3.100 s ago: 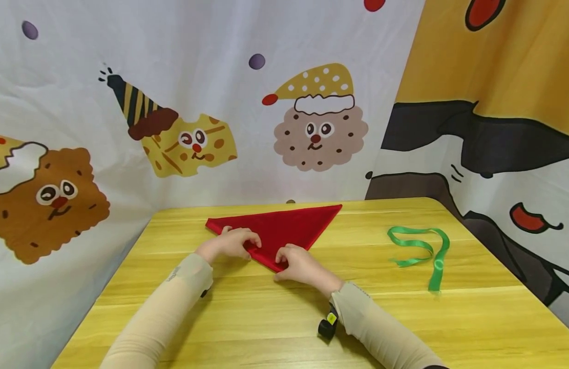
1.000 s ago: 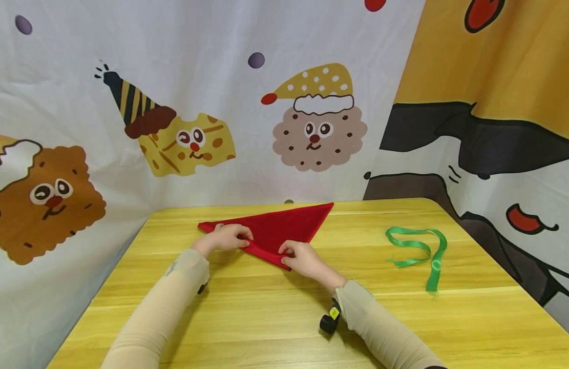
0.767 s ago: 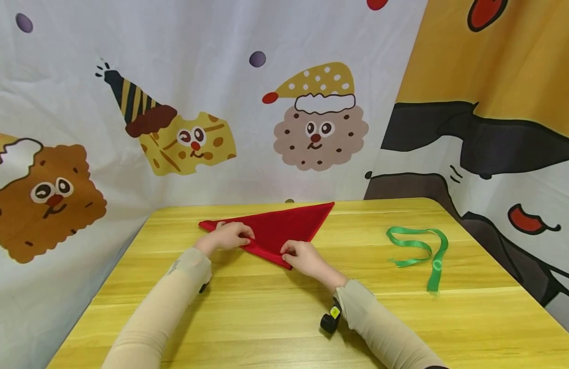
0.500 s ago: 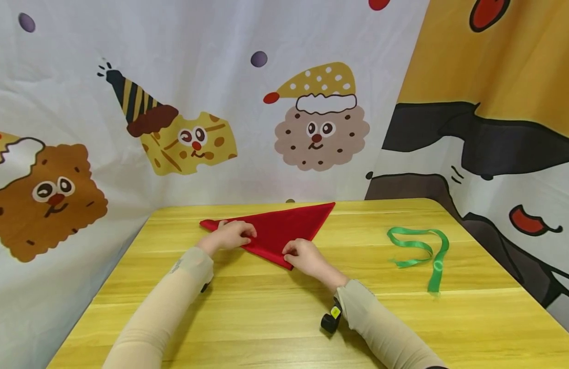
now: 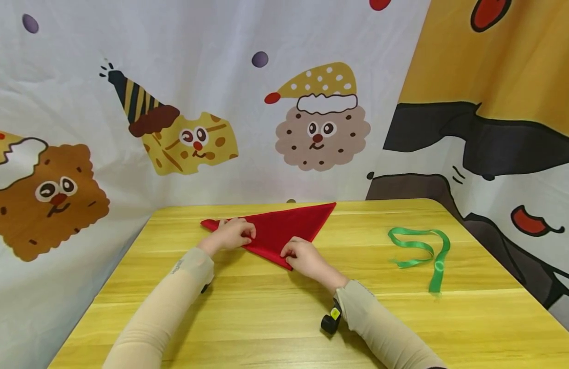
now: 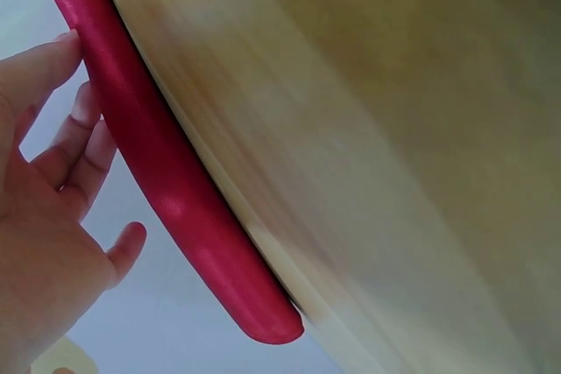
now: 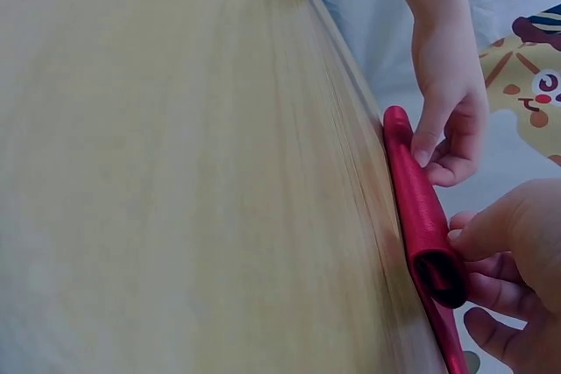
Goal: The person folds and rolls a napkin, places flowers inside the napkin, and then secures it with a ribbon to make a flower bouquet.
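Note:
On the table lies a red cloth (image 5: pixel 284 225), triangular in the head view, with its far right corner pointing back. Its near side is turned into a roll (image 7: pixel 416 194), whose spiral end faces the right wrist camera. Over the left part of this roll is my left hand (image 5: pixel 231 234), fingers curled, thumb and fingertips against the cloth; in the left wrist view the little finger stands off it. At the roll's right end my right hand (image 5: pixel 304 256) holds it between thumb and fingers. Some fingertips are hidden in the head view.
A green ribbon (image 5: pixel 438 265) lies in loose curves on the right of the wooden table (image 5: pixel 266 318). Behind the table's far edge hangs a printed curtain (image 5: pixel 247 179). A black wrist camera (image 5: pixel 330 323) sits under my right forearm.
Compared with three seconds ago, the cloth's near edge is rolled further and its left tip is narrower. Both hands have shifted slightly away from me. During the last half second they barely move.

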`<state>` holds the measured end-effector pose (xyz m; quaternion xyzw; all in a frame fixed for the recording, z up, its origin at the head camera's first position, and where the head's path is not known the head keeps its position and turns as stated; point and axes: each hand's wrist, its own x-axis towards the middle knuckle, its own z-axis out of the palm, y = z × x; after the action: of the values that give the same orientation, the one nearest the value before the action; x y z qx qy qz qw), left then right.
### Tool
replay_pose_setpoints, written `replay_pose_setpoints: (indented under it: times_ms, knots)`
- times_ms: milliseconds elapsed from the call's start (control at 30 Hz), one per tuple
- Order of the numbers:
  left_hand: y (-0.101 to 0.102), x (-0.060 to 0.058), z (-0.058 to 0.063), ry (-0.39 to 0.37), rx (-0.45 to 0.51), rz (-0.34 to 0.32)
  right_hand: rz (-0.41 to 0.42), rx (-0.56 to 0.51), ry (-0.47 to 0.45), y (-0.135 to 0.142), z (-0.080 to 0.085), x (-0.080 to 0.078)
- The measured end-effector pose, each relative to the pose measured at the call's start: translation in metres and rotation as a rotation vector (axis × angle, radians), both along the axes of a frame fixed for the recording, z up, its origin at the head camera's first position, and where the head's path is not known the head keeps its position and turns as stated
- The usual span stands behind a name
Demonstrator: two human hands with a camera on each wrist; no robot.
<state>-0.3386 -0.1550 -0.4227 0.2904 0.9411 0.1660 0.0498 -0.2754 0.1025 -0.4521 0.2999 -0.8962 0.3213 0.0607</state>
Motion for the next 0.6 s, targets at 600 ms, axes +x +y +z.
replay_pose_setpoints:
  times_ms: [600]
  knots:
    - [-0.011, 0.001, 0.000, -0.066, -0.016, -0.012, 0.013, 0.025, -0.091, 0.002, 0.000, 0.001]
